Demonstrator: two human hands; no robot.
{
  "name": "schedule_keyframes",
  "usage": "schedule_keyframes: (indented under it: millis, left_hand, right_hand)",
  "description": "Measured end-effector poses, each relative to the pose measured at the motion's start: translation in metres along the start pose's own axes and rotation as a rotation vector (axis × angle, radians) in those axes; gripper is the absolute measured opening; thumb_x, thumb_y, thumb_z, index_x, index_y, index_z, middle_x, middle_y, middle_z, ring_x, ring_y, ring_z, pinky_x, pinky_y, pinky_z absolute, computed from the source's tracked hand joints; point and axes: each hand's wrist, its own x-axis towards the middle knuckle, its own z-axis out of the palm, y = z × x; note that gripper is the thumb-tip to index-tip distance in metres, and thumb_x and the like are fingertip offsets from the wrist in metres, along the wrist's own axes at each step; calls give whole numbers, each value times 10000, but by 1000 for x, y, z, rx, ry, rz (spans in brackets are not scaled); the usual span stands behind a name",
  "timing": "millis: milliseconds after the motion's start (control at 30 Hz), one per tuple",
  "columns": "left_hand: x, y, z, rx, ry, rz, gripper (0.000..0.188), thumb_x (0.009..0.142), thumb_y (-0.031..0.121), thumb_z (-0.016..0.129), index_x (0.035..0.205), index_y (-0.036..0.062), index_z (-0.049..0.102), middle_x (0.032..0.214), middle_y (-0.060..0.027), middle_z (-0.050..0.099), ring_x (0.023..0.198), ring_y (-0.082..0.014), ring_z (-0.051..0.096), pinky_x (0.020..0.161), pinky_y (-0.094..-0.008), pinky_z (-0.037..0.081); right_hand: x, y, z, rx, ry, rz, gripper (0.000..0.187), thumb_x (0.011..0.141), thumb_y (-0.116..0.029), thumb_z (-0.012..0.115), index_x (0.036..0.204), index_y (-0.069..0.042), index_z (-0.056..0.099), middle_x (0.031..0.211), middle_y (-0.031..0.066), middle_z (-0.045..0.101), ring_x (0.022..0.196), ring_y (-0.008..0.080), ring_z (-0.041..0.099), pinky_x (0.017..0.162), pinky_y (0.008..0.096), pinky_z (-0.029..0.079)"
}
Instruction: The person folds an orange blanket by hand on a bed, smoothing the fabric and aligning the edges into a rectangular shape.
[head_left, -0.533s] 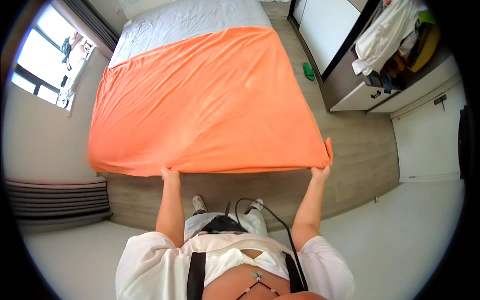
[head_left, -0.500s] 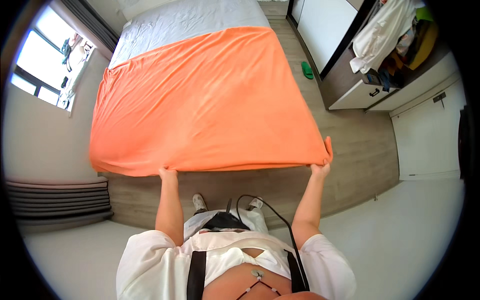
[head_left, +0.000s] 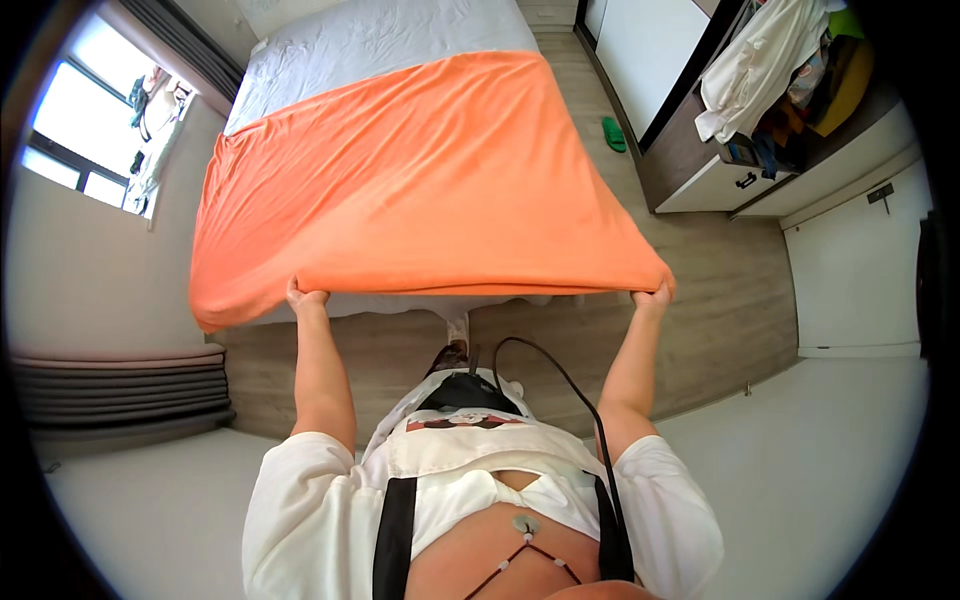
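Note:
An orange blanket lies over the lower half of a bed with a pale grey sheet. My left hand is closed on the blanket's near edge, left of the middle. At the near right corner, my right hand grips the same edge. Between the two hands the edge is pulled nearly straight, while the blanket's left corner droops beyond my left hand. A strip of the grey sheet shows below the raised edge. Both arms reach forward.
Wood-look floor runs along the bed's right side, with a green slipper on it. A wardrobe with open shelves holds hanging clothes. At the left are a window and dark folded curtain fabric. A black cable hangs before my body.
Both hands have moved forward toward the bed with the blanket's edge, spreading slightly apart. The grey sheet beneath the near edge has come into sight. One foot has stepped forward.

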Motion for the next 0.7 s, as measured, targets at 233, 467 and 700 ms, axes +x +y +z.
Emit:
schedule_keyframes:
  millis: [233,467,700]
  left_hand:
    - [93,29,-3,141,105,113,366,659,177,513,998,44,477,1071,-106,470,993,-286,442,871,-418,349]
    - [85,37,16,118,-164,-35,352,725,239,563,1002,42,476,1025,-110,509,940,-298,484,833,-423,397]
    - [130,-2,54,332,179,-41,300,684,-54,492,975,4,445,930,-122,507,885,-251,504,723,-404,456]
  right_hand:
    - [12,0,-3,0,-45,-137,424,842,-296,320,1172,-33,366,1227,119,369,1146,282,324,966,444,228]
    - [-41,46,71,-64,143,-290,407,818,-326,387,1108,-46,437,1181,117,419,1099,273,385,912,449,311]
    - [23,66,147,-376,235,-85,370,814,-294,423,1086,-44,437,1112,102,476,1038,262,447,876,438,355]
